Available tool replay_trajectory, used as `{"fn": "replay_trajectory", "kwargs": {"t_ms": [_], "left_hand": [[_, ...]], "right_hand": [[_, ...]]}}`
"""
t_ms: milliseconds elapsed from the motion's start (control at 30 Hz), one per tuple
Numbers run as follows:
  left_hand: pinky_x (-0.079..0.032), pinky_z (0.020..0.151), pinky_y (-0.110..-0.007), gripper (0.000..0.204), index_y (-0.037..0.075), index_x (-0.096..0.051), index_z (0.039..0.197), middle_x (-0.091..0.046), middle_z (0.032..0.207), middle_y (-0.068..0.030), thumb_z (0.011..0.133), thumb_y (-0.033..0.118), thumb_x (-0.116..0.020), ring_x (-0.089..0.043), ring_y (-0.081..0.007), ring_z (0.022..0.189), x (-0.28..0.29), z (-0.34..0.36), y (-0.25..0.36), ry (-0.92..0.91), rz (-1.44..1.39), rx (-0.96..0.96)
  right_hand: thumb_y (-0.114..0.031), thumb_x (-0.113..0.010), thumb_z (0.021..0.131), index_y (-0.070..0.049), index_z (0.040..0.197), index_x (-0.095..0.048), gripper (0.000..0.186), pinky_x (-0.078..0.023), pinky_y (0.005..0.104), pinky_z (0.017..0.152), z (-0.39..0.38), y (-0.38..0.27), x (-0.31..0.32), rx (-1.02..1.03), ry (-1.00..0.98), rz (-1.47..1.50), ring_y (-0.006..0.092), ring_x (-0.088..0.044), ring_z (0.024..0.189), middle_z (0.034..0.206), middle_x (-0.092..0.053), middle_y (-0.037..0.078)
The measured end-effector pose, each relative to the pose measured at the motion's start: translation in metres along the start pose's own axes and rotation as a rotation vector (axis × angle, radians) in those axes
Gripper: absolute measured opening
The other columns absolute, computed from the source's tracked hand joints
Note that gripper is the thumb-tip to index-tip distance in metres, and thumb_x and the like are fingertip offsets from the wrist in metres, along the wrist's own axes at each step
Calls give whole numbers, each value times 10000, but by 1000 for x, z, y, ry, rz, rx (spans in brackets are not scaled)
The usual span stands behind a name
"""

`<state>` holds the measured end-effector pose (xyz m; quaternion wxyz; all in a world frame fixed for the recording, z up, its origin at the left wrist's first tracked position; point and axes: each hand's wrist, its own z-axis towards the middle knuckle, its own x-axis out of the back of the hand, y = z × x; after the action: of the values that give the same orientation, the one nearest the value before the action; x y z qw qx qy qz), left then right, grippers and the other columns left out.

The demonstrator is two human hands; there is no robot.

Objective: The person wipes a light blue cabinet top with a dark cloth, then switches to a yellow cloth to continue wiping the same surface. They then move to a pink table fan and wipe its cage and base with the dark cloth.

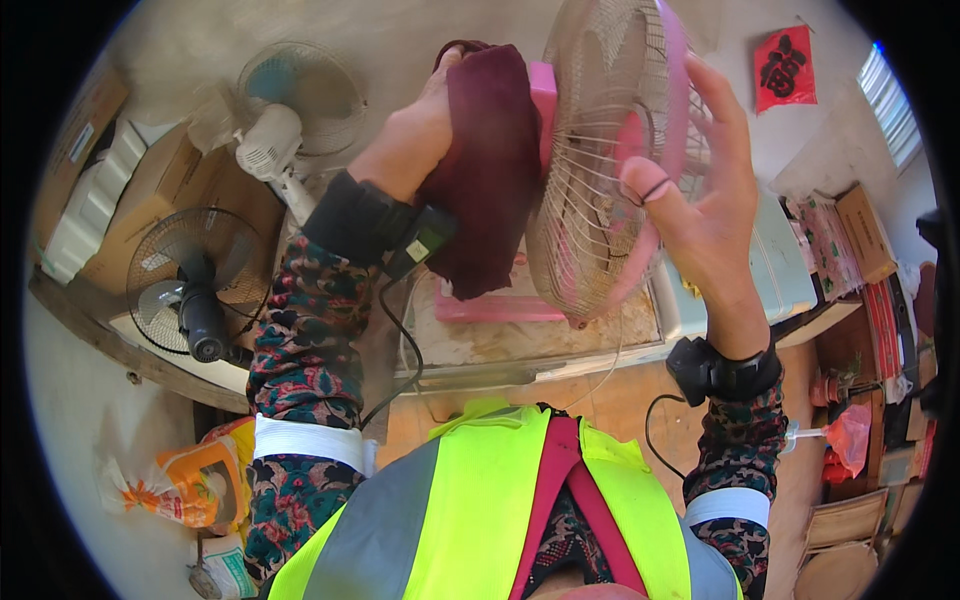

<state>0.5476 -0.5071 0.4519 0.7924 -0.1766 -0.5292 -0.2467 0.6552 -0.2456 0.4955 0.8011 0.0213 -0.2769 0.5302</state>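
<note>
My left hand [420, 135] is closed on a dark maroon cloth [487, 175], which hangs down in front of the pink motor housing [543, 105] of an electric fan. The fan's round wire guard [585, 215] stands turned sideways, with a pink rim and pink blades inside. At its right side my right hand [705, 200] holds the guard's rim, thumb and fingers spread around it. A dark ring-like band circles that thumb. The fan's pink base [495, 305] rests on the worn tabletop [440, 345], partly hidden by the cloth.
A white fan [270, 145] and a black fan [200, 285] stand at the left beside cardboard boxes [150, 215]. Right of the pink fan is a pale blue-green case [770, 265]. More boxes [865, 235] lie at the far right. Cables run from both wrist straps.
</note>
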Motion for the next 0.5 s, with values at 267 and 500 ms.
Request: {"fn": "replay_trajectory", "kwargs": {"t_ms": [267,500], "left_hand": [[-496,824,-392,362,82,-658,1123,-674,1037,-109,794,223,-714,-649,-321,950,-24,16,-12,250,-92,-106],[-484,823,-428,219,97,-677,942,-670,961,-94,767,229,-678,-634,-310,981,-32,-6,17,614,-43,-319]], "right_hand": [[-223,-782,769,-40,1405,-471,731,-332,429,1137,8,1,4,216,-56,-161,315,-437,1361,1456,-449,204],[-93,-704,741,-61,1339,-543,620,-334,400,1141,-1,-5,-10,98,60,-100,299,-460,1344,1444,-496,157]]}}
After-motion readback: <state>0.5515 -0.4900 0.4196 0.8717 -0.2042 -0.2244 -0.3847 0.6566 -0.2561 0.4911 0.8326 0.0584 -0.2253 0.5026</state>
